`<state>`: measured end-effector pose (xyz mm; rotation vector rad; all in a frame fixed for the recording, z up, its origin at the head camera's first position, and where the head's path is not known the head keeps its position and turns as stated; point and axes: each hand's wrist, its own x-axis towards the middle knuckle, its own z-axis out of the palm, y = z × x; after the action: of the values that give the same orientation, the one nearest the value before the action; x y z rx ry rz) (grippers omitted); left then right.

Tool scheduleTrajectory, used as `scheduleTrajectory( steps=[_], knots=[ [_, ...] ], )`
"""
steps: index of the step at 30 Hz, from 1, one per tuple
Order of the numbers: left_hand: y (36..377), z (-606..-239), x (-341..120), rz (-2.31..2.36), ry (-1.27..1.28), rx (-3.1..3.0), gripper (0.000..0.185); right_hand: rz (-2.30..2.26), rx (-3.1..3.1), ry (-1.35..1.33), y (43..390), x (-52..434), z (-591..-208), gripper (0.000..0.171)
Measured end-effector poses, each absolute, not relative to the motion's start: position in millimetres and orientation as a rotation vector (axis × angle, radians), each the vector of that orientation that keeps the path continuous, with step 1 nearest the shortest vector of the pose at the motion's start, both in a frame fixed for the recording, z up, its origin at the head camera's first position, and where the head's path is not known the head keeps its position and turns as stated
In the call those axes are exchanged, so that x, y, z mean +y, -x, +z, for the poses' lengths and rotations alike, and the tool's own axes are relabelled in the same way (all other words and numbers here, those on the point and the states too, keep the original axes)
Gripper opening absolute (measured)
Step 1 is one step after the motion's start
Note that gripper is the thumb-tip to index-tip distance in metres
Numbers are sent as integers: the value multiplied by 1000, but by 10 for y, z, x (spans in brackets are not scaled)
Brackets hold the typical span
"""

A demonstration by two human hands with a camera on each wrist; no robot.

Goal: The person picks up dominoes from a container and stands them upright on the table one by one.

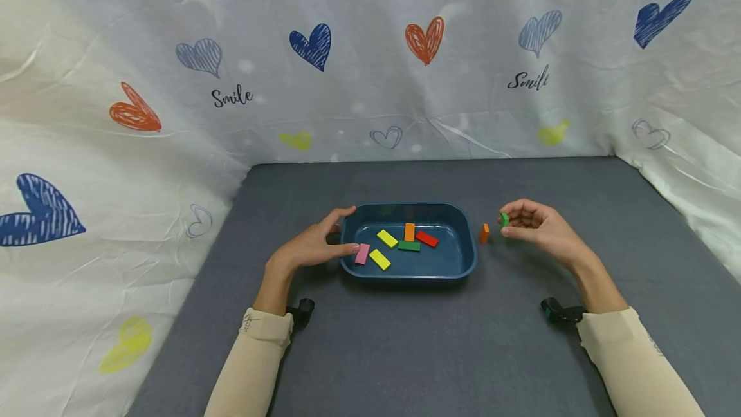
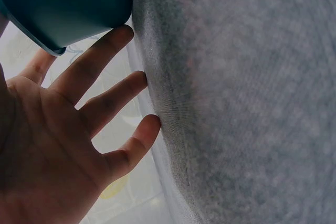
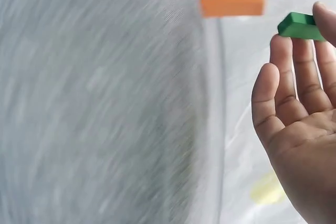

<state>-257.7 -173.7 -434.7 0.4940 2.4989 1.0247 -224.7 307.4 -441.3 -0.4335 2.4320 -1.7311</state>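
Green block (image 1: pixel 505 219), a small flat piece, sits pinched at the fingertips of the right hand (image 1: pixel 535 227), lifted off the grey mat (image 1: pixel 405 352) just to the right of the blue tray (image 1: pixel 466 262). From the right wrist view the same block (image 3: pixel 300 26) shows between the thumb and the index finger, the other fingers only loosely bent. An orange block (image 1: pixel 484 233) stands on the mat between that hand and the tray, close to the tray's right wall.

The left hand (image 1: pixel 315 246) rests against the tray's left end, thumb along the far corner and fingers stretched out relaxed by the rim, gripping nothing; a pink block (image 1: pixel 362 253) lies in the tray just beside its fingertips. Inside the tray lie two yellow blocks (image 1: pixel 387 238), another orange one (image 1: pixel 409 231), a red one (image 1: pixel 426 238) and a second green one (image 1: pixel 409 246), mostly gathered left of centre.

To my eye, the thing to mind here is a light, steady pinch on so small a piece, a path that passes clear over the standing orange block, and a left hand that keeps the tray from sliding.
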Motion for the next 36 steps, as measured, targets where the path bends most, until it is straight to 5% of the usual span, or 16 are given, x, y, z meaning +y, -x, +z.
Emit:
scheduleTrajectory(
  steps=[36],
  knots=[
    [2573, -4347, -1746, 1023, -499, 2511, 86, -1375, 2585, 439, 2417, 3036, -4595, 32]
  ],
)
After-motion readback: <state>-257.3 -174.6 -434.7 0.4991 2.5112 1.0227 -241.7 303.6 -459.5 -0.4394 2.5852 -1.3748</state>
